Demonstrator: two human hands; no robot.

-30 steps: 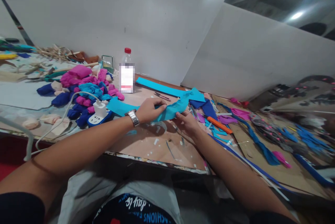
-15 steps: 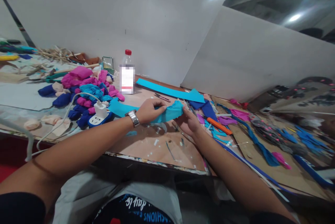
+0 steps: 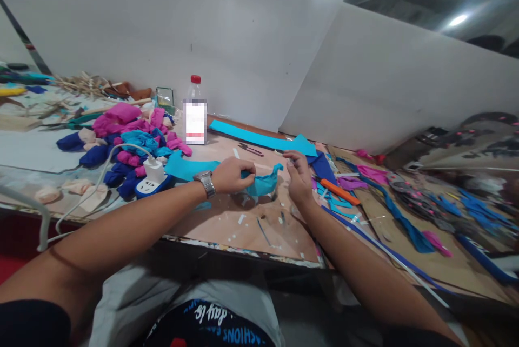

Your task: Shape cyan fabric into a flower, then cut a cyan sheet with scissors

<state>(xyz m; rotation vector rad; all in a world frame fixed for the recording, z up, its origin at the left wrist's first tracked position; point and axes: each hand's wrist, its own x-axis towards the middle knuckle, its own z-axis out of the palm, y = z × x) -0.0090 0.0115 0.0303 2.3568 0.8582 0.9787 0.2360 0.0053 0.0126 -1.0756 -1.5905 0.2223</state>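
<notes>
Pinkish-brown worktop (image 3: 227,222), speckled with white scraps, spread between the person's forearms. Closest, towards 7 o'clock, was a dark printed cloth (image 3: 219,331), its lettering cut off by the bottom of the view. Both upper arms ran out of view too.

At the centre of the clock sat the crumpled end of a blue strip (image 3: 263,185), just above the worktop. The left hand (image 3: 232,175), a metal watch (image 3: 206,183) at its wrist, had thumb and fingers closed on it. The right hand (image 3: 300,178), at 2 o'clock, gripped nothing; its fingers were loosely bent, just beside the twisted tip. Flat blue material (image 3: 190,167) showed at 9 o'clock, probably the same strip, though the left hand and wrist covered any join.

Beyond that material, also at 9 o'clock, stood a white socket block (image 3: 154,177) with a plug and cord. An orange cutter (image 3: 339,193) lay at 3 o'clock, its near end among blue offcuts. Farther off, small dark snips (image 3: 251,149) rested towards 12 o'clock, before a long flat blue band (image 3: 259,138). At 10 o'clock stood a red-capped bottle (image 3: 195,120), its label blurred out; left of it, pink and blue bundles (image 3: 121,114) overlapped, hiding one another. Pale wall panels (image 3: 243,39) closed off 12 o'clock; the far right dissolved into blur.
</notes>
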